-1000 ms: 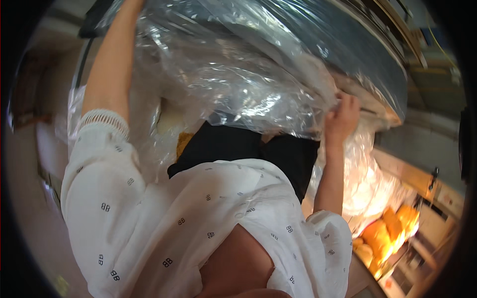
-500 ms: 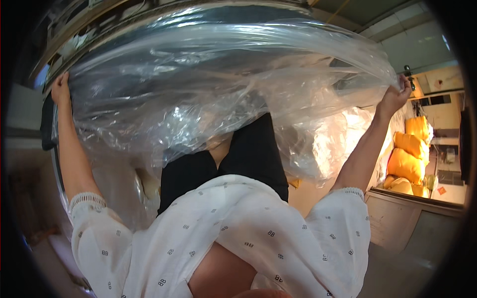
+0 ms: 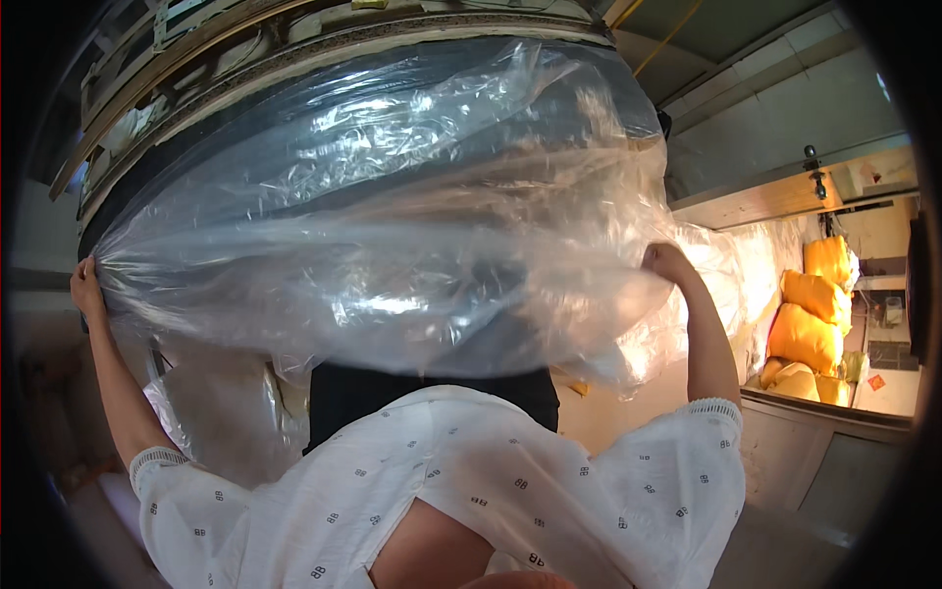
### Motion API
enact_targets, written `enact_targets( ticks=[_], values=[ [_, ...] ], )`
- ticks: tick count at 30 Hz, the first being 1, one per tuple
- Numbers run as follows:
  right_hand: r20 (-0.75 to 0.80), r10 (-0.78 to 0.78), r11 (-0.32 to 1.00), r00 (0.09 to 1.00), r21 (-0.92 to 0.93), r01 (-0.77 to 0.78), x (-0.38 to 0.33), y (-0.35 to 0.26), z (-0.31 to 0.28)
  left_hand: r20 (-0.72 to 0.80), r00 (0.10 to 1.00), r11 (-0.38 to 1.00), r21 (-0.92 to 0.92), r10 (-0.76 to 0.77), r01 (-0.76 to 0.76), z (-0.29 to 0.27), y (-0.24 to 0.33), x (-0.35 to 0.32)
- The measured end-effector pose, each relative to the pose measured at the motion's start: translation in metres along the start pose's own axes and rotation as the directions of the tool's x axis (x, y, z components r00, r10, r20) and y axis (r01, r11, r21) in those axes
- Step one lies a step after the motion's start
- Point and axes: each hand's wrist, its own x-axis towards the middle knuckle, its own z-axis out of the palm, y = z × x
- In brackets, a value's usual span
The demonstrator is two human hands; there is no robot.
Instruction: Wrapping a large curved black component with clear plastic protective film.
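A wide sheet of clear plastic film (image 3: 422, 245) stretches across in front of me, creased and shiny. At its left end my left hand (image 3: 86, 285) is closed on the gathered film edge, with folds fanning out from the fingers. My right hand (image 3: 669, 262) grips the film on the right, fingers curled in. Between the hands the film sags over my dark trousers (image 3: 432, 381). Its far part lies over a dark surface (image 3: 383, 69), which shows through.
A wooden frame with slats (image 3: 186, 49) runs along the far left. More crumpled film (image 3: 736, 265) lies right of my right hand, near stacked yellow sacks (image 3: 810, 329) beyond an opening. A grey cabinet-like panel (image 3: 854, 481) stands at the lower right. Film also hangs at the lower left (image 3: 231, 412).
Both hands have come down toward me, the right one also inward to the left. The film's near edge has dropped over my lap, and more of the dark far surface shows.
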Motion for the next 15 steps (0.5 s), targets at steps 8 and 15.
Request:
enact_targets(
  ticks=[8,15],
  values=[
    [-0.429,-0.291,0.723,0.855,0.486,0.490,0.001,-0.143,-0.089,0.082,0.996,0.997,-0.076,-0.024,0.031,-0.014,-0.008,0.001],
    [-0.387,-0.448,0.563,0.806,0.578,0.591,0.030,-0.257,-0.129,0.050,0.999,0.997,-0.077,-0.008,0.012,-0.009,-0.012,-0.003]
  ],
)
